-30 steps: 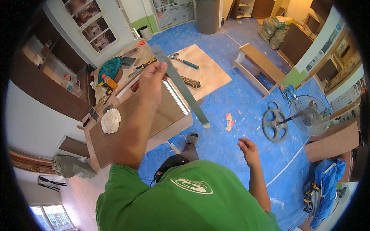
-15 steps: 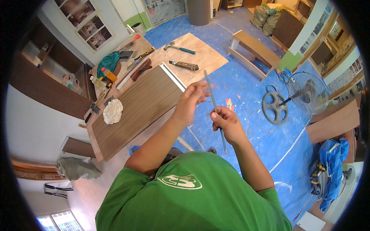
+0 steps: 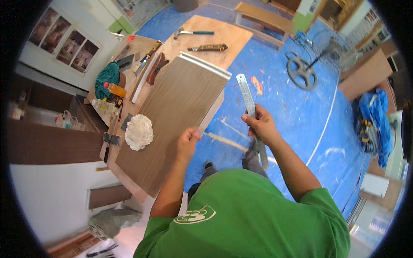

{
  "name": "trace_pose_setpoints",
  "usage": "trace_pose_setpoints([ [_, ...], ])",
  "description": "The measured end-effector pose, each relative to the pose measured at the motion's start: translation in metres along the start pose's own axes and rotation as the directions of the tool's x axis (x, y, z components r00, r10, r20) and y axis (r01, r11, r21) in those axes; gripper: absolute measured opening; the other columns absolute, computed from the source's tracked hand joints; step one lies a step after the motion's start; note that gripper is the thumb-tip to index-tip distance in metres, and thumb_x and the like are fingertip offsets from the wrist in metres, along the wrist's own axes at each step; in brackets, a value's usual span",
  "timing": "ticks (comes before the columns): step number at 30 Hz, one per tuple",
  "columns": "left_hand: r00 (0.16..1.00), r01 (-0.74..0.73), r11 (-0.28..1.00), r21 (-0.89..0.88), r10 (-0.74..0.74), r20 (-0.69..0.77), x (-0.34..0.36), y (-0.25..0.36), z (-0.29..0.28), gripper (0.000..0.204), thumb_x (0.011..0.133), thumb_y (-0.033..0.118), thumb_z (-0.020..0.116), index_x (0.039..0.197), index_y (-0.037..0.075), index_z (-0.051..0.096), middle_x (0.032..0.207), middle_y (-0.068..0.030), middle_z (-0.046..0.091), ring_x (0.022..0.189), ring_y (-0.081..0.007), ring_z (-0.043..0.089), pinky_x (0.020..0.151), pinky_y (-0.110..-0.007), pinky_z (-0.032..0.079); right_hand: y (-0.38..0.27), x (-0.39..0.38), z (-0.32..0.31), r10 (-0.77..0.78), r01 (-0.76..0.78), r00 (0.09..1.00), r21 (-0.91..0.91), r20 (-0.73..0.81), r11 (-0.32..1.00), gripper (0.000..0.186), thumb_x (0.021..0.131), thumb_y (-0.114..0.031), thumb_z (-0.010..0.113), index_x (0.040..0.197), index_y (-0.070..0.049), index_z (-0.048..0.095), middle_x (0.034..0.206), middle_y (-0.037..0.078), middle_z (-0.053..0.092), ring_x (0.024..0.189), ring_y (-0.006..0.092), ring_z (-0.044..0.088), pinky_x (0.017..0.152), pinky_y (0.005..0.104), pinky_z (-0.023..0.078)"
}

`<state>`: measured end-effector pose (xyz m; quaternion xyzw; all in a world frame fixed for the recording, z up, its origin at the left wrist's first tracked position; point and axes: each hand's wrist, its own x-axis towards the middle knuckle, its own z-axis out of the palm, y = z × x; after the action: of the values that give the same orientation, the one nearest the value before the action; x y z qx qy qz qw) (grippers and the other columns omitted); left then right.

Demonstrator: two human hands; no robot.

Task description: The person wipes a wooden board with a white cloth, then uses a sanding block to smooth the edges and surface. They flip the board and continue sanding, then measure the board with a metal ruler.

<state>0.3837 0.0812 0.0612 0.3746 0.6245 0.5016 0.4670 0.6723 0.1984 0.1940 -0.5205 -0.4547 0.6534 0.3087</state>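
Note:
A steel ruler (image 3: 247, 93) stands out above and below my right hand (image 3: 263, 125), which is closed around its middle over the blue floor sheet. Its flat, marked face shows. My left hand (image 3: 187, 145) has its fingers curled in, with nothing visible in them. It hovers by the near long edge of a brown wood-grain panel (image 3: 176, 101); whether it touches the panel I cannot tell. A pale strip (image 3: 205, 65) runs along the panel's far end. On the panel's left part lies a crumpled white cloth-like bundle (image 3: 139, 132).
The panel rests on a plywood worktop (image 3: 232, 36) with a claw hammer (image 3: 193, 32) and a utility knife (image 3: 208, 47). Bottles (image 3: 115, 90) and hand tools line its left side. A bench (image 3: 262, 19), a pedestal fan (image 3: 307, 69) and a blue tarp bundle (image 3: 375, 116) stand beyond.
My left hand has left the ruler, moved down toward me and curled its fingers. The ruler has turned from edge-on to flat face showing, still in my right hand. The view has shifted.

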Motion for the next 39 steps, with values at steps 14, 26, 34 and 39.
trace_pose_setpoints([
  [14, 0.87, -0.352, 0.396, 0.848, 0.474, 0.14, 0.158, -0.004, -0.089, 0.062, 0.101, 0.04, 0.059, 0.151, 0.005, 0.047, 0.162, -0.0191, 0.04, 0.152, -0.0331, 0.034, 0.125, -0.053, 0.022, 0.107, -0.019, 0.055, 0.031, -0.029, 0.957, 0.011, -0.287, 1.0, 0.043, 0.111, -0.04, 0.049, 0.124, -0.003, 0.066, 0.076, 0.001, 0.056, 0.061, 0.0101, 0.052, 0.057, 0.0277, 0.045],
  [26, 0.959, -0.195, 0.222, 0.955, 0.248, 0.139, 0.161, -0.019, -0.069, 0.07, 0.103, 0.053, 0.046, 0.161, 0.013, 0.037, 0.172, -0.0114, 0.025, 0.159, -0.0296, 0.02, 0.128, -0.055, 0.007, 0.159, 0.161, 0.033, -0.16, 0.143, 0.922, -0.074, -0.354, 0.987, 0.036, 0.108, -0.035, 0.054, 0.125, -0.007, 0.069, 0.078, 0.003, 0.058, 0.071, 0.0134, 0.058, 0.066, 0.0322, 0.049],
  [34, 0.952, -0.201, 0.238, 0.95, 0.277, 0.132, 0.163, -0.017, -0.072, 0.068, 0.103, 0.048, 0.052, 0.159, 0.012, 0.04, 0.17, -0.0132, 0.029, 0.158, -0.0316, 0.022, 0.127, -0.056, 0.008, 0.114, 0.236, 0.017, -0.315, 0.104, 0.911, -0.592, -0.266, 0.799, 0.05, 0.1, -0.051, 0.064, 0.097, -0.002, 0.073, 0.073, 0.014, 0.063, 0.068, 0.0274, 0.062, 0.065, 0.0437, 0.048],
  [39, 0.952, -0.211, 0.258, 0.943, 0.272, 0.139, 0.167, -0.019, -0.064, 0.068, 0.103, 0.048, 0.052, 0.159, 0.012, 0.04, 0.17, -0.0132, 0.029, 0.158, -0.0315, 0.023, 0.127, -0.056, 0.009, 0.11, 0.27, 0.018, -0.205, 0.035, 0.921, -0.454, -0.332, 0.89, 0.063, 0.09, -0.062, 0.072, 0.079, -0.001, 0.065, 0.064, 0.005, 0.056, 0.061, 0.0195, 0.053, 0.06, 0.0404, 0.045],
])
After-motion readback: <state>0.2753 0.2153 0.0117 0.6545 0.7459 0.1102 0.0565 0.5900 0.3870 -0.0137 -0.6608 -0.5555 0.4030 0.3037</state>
